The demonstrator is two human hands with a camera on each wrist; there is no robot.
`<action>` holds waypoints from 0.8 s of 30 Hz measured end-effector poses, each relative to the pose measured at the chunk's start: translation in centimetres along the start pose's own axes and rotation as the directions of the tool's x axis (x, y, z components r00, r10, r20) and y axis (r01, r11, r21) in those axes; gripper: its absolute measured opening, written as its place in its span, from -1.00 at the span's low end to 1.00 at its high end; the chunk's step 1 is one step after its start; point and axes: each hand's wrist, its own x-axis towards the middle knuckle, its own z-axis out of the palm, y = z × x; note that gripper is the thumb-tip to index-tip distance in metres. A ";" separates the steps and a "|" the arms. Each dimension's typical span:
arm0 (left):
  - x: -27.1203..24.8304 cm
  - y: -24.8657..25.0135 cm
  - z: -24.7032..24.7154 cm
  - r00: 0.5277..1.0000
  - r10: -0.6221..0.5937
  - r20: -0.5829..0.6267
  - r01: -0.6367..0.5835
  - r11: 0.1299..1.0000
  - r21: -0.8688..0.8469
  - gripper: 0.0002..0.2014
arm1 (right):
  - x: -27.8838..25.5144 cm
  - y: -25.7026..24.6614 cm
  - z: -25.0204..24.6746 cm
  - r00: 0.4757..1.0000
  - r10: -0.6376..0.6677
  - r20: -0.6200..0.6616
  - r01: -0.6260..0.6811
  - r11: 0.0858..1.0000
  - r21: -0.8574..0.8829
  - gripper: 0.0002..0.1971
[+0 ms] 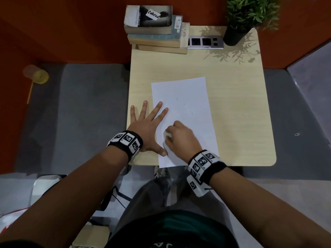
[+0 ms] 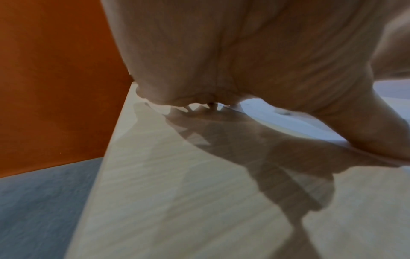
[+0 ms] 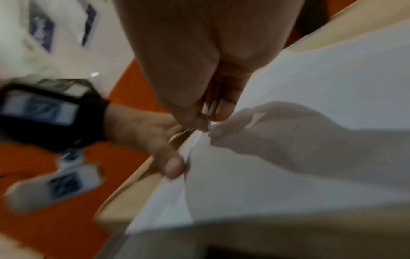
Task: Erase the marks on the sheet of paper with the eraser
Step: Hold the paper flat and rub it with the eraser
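Observation:
A white sheet of paper [image 1: 186,111] lies lengthwise on the light wooden table [image 1: 232,97], with a few faint pencil marks [image 1: 184,104] near its middle. My left hand [image 1: 148,120] lies flat with spread fingers, pressing the sheet's left edge and the table beside it. My right hand [image 1: 179,135] rests on the lower left part of the sheet, fingers curled around a small white eraser [image 1: 168,135]. In the right wrist view the eraser [image 3: 207,112] shows pinched between thumb and fingers, touching the paper [image 3: 310,87]. The left wrist view shows mostly my palm [image 2: 221,52] over the table.
A stack of books [image 1: 154,31] stands at the table's far edge, next to a grey socket strip [image 1: 204,42] and a potted plant [image 1: 238,20]. Orange walls surround the table. A yellow cup [image 1: 36,75] sits on the floor at the left.

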 end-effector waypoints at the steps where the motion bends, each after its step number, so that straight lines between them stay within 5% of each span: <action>1: 0.0 0.0 0.0 1.000 0.000 0.001 0.000 1.000 -0.003 0.70 | -0.5 -0.4 0.2 0.998 -0.043 0.042 0.043 0.999 -0.012 -0.86; 3: 0.0 0.0 0.0 1.000 0.002 -0.002 -0.002 1.000 -0.010 0.70 | -0.1 0.4 -0.4 0.998 -0.032 0.053 0.034 0.999 -0.029 -0.84; 7: 0.0 -0.1 0.0 1.000 -0.004 -0.001 0.004 1.000 -0.012 0.69 | 0.8 3.0 -1.8 0.976 0.162 -0.144 -0.154 0.986 0.064 -0.87; 11: -0.1 0.0 -0.2 1.000 -0.001 -0.022 0.001 1.000 -0.011 0.68 | -1.7 2.0 -0.8 0.998 0.056 -0.042 -0.055 0.998 0.023 -0.88; 18: -0.4 1.5 -0.1 0.990 -0.066 -0.125 0.070 0.997 0.031 0.57 | -4.7 6.2 -2.3 0.958 0.197 -0.206 -0.175 0.977 0.121 -0.83; 24: 0.9 3.0 0.4 0.985 0.095 -0.146 -0.091 0.995 0.034 0.47 | -4.5 7.1 -3.0 0.965 0.179 -0.190 -0.158 0.980 0.117 -0.84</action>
